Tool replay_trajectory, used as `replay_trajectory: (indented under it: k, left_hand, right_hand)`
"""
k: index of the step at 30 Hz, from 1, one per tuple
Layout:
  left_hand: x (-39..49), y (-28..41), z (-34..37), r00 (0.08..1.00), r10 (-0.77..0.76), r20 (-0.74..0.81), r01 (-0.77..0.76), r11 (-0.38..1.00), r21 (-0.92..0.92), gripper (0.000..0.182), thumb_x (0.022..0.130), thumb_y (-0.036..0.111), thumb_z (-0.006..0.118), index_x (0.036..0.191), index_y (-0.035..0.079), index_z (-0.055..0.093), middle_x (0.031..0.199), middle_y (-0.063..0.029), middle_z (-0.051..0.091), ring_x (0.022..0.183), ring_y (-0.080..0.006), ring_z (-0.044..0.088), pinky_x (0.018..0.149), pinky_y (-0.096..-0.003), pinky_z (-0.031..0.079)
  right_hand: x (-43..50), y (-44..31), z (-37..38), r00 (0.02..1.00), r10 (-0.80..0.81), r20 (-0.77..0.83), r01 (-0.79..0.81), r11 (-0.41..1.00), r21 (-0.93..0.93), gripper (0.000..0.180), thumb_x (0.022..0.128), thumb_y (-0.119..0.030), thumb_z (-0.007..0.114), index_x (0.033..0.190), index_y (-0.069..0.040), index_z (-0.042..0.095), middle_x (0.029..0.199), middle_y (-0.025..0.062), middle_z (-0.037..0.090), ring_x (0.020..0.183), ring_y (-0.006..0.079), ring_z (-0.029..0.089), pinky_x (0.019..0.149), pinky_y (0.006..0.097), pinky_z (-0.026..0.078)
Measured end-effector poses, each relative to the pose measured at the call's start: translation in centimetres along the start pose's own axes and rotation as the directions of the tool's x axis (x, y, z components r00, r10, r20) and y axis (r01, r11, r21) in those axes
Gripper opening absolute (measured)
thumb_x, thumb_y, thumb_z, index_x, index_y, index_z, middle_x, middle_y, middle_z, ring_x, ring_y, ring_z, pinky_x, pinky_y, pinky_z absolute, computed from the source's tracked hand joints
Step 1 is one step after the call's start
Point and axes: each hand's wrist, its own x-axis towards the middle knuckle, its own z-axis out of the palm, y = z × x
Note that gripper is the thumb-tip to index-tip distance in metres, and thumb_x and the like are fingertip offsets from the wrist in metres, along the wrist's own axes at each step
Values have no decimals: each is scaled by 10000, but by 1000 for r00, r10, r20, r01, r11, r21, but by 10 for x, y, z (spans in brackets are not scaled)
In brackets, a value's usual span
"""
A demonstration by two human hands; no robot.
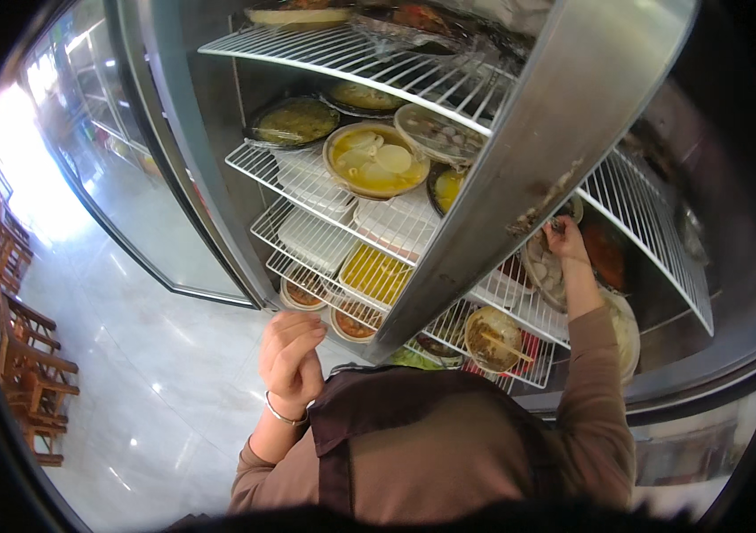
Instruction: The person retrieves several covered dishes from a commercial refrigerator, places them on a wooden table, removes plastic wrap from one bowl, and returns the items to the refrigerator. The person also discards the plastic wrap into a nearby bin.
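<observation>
My right hand [564, 241] reaches into the right side of an upright steel refrigerator, its fingertips bent at the edge of a bowl of pale round slices [543, 263]. A small dark thing shows at the fingertips; whether they grip it or the rim is unclear. My left hand [290, 356], with a bangle at the wrist, is raised before the left side, fingers curled and nothing visible in it. Nearest above it are a bowl of reddish food [353, 325] and a smaller bowl [303, 294] on the lowest level.
A steel post [484, 200] divides the two sides. Wire shelves [351, 63] hold a bowl of yellow broth [375, 161], film-covered dishes [298, 121] and white containers [315, 236]. Chopsticks lie across a bowl [492, 336]. A glass door [151, 200] stands ajar at left, beyond it wooden chairs [31, 373].
</observation>
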Motion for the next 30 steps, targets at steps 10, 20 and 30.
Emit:
replay_trajectory:
  k: [10,20,30]
  left_hand:
    - [-7,-23,-12,985,-146,96,149,989,-24,252,649,-148,414,829,-18,532,765,-150,560,710,-294,548,678,-374,448]
    - [26,-45,44,615,190,765,463,698,-546,198,709,-38,499,883,-6,588,826,-121,621,799,-283,587,765,-370,446]
    - [-48,19,132,-50,420,906,874,-420,243,203,864,189,433,917,26,542,877,-86,572,873,-211,537,833,-351,398]
  right_hand:
    - [-14,14,10,986,-162,32,157,980,122,121,812,-42,456,793,37,367,963,220,454,991,518,471,538,293,588]
    - [-134,13,28,971,-171,-165,189,976,105,115,832,-94,499,763,-12,457,825,108,498,786,292,602,506,229,526]
    - [-349,56,-64,901,-339,-271,377,920,104,134,787,-24,466,915,16,475,801,79,566,652,176,580,542,258,523]
